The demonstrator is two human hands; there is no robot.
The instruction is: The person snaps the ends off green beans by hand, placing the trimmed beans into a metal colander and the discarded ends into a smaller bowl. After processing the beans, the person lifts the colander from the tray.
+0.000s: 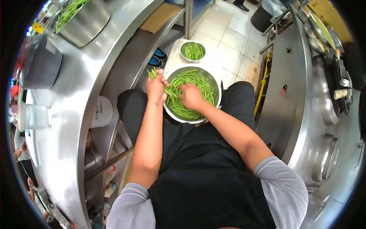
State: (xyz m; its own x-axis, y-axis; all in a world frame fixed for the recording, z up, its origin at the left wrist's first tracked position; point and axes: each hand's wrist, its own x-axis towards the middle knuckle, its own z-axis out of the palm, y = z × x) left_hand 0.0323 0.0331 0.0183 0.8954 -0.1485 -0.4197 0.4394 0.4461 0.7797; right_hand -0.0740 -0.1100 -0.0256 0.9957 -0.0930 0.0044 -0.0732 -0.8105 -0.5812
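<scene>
A large metal colander (218,91) full of long green beans (198,82) stands between my knees. My left hand (156,87) is closed round a small bunch of green beans, whose ends poke out above and below the fist at the colander's left rim. Inside the colander, my right hand (191,96) reaches down among the beans with its fingers bent; its fingertips are partly hidden, so what they pinch cannot be made out. Just beyond stands a smaller metal bowl (183,53), also with green beans in it.
Both containers rest on a white surface (176,51). A steel counter (72,126) on my left bears a deep pot (89,24) of beans and a grey container (42,63). At right, a steel stove front (284,99) runs alongside pans (324,91). A white bucket (102,112) sits under the counter.
</scene>
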